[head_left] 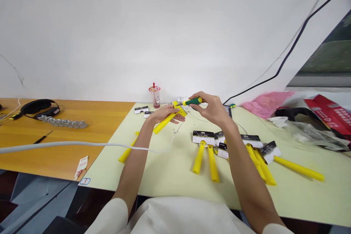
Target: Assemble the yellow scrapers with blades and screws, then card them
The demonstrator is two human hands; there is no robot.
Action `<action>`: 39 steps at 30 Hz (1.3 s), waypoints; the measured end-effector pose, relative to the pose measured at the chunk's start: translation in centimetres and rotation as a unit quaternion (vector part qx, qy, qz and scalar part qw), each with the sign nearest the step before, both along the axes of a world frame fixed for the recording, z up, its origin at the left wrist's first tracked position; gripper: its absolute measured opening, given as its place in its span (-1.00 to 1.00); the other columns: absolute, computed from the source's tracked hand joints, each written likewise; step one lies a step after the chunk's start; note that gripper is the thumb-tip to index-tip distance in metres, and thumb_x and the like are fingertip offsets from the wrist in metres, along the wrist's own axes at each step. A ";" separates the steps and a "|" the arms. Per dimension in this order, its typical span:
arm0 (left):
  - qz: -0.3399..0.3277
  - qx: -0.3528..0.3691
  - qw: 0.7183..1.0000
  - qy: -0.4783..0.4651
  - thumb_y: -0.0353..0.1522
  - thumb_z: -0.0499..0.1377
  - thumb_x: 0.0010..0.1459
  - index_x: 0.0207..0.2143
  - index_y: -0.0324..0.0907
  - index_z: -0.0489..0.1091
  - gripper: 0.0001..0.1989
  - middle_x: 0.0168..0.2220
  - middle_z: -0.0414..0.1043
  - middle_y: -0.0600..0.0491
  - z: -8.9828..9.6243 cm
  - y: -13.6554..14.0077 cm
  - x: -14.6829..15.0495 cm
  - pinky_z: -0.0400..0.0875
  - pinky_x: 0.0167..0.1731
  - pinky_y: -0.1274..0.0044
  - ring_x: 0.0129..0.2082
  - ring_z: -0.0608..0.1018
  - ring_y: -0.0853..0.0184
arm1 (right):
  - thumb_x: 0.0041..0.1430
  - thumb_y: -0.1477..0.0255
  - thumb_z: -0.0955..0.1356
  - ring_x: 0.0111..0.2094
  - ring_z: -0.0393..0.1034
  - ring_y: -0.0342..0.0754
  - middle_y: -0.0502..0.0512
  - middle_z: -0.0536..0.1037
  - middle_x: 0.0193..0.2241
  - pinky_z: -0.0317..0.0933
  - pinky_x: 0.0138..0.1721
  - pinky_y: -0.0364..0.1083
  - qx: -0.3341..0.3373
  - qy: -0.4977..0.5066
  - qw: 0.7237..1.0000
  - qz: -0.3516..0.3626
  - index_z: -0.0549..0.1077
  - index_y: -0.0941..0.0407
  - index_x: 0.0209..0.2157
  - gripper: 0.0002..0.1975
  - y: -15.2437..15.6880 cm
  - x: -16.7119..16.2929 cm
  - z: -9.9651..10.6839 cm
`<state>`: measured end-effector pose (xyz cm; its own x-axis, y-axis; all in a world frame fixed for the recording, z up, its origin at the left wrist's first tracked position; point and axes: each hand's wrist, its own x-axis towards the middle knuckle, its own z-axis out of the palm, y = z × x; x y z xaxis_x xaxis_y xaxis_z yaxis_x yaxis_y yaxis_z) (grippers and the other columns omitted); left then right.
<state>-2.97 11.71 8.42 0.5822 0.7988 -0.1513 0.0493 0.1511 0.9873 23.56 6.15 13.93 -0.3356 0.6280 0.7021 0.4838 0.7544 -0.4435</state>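
Note:
My left hand (pixel 162 113) is closed around a yellow scraper (pixel 163 124), its wide head up and its handle slanting down to the left. In my right hand (pixel 213 108) I grip a screwdriver (pixel 193 101) with a green and yellow handle. Its shaft points left at the scraper's head; whether the tip sits in a screw is too small to tell. Another yellow scraper (pixel 126 153) lies on the pale table, partly behind my left forearm. Near my right forearm lie several yellow-handled scrapers (pixel 212 164) with black and white cards on their heads.
A clear cup (pixel 155 98) with a red straw stands by the wall. Loose cards (pixel 141 109) lie near it. A white cable (pixel 109 144) crosses before my left arm. Pink plastic (pixel 267 103) and a red package (pixel 329 115) lie right. A wooden table (pixel 95 128) adjoins left.

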 end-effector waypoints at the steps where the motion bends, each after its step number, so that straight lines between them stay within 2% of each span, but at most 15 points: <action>1: -0.001 0.000 1.000 -0.001 -0.18 0.35 0.41 0.03 -0.27 0.52 -0.66 0.08 0.68 -0.42 0.0 0.0 0.0 0.68 -0.03 0.29 0.04 0.78 -0.02 | 0.38 0.26 0.49 -0.23 0.60 0.06 0.10 0.73 -0.15 0.48 -0.20 0.00 -0.001 0.000 1.000 0.001 0.59 -0.01 -0.06 -0.83 0.0 0.0 0.0; 6: 0.000 0.004 1.000 0.003 -0.16 0.39 0.38 0.01 -0.26 0.52 -0.64 0.06 0.69 -0.41 0.2 -0.4 0.2 0.68 -0.04 0.29 0.03 0.78 -0.03 | 0.35 0.33 0.50 -0.25 0.62 0.05 0.08 0.73 -0.15 0.50 -0.19 0.00 -0.014 0.006 1.000 0.004 0.58 -0.01 -0.07 -0.85 -0.2 0.1 0.2; 11: 0.006 0.012 1.000 0.028 -0.10 0.44 0.31 -0.05 -0.25 0.50 -0.58 0.06 0.69 -0.39 0.6 -0.9 0.6 0.68 -0.03 0.25 0.01 0.78 -0.04 | 0.36 0.27 0.50 -0.24 0.65 0.06 0.07 0.72 -0.21 0.54 -0.15 0.02 -0.022 0.021 1.000 0.001 0.57 -0.01 -0.08 -0.84 -0.2 0.0 0.1; 16: 0.011 0.033 0.999 0.042 -0.04 0.47 0.26 -0.01 -0.22 0.47 -0.50 0.07 0.69 -0.38 0.6 -1.2 0.6 0.69 -0.04 0.21 -0.01 0.78 -0.05 | 0.35 0.16 0.52 -0.23 0.69 0.08 0.09 0.73 -0.20 0.58 -0.10 0.06 -0.039 0.063 0.997 -0.014 0.57 0.01 -0.09 -0.75 0.1 -0.1 0.0; 20: 0.010 0.048 0.998 0.040 -0.01 0.51 0.20 0.00 -0.19 0.46 -0.44 0.10 0.67 -0.36 0.8 -1.5 0.5 0.70 -0.06 0.22 -0.02 0.78 -0.05 | 0.24 -0.02 0.56 -0.27 0.73 0.13 0.12 0.73 -0.26 0.59 -0.18 0.07 -0.080 0.119 0.989 -0.046 0.58 0.03 -0.12 -0.56 0.4 0.0 -0.1; 24: -0.020 0.057 0.998 0.036 0.00 0.50 0.21 0.01 -0.20 0.48 -0.44 0.10 0.67 -0.38 1.0 -1.8 0.5 0.70 -0.08 0.27 0.00 0.78 -0.06 | 0.13 -0.14 0.59 -0.29 0.75 0.20 0.13 0.73 -0.34 0.60 -0.29 0.05 -0.123 0.184 0.974 -0.057 0.58 0.06 -0.16 -0.43 0.6 0.1 -0.1; 39: -0.080 0.058 0.994 0.049 0.01 0.46 0.26 0.03 -0.17 0.43 -0.45 0.16 0.64 -0.39 1.0 -1.8 0.2 0.66 0.03 0.21 0.06 0.76 -0.07 | 0.00 -0.17 0.64 -0.37 0.76 0.23 0.19 0.73 -0.44 0.68 -0.40 -0.02 -0.186 0.278 0.937 -0.101 0.57 0.10 -0.36 -0.39 2.3 0.7 -0.8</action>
<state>-2.80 9.96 9.43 0.6903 0.7123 -0.1267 0.1611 0.0194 0.9868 24.27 8.48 13.14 0.1682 0.8753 0.4534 0.2166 0.4159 -0.8832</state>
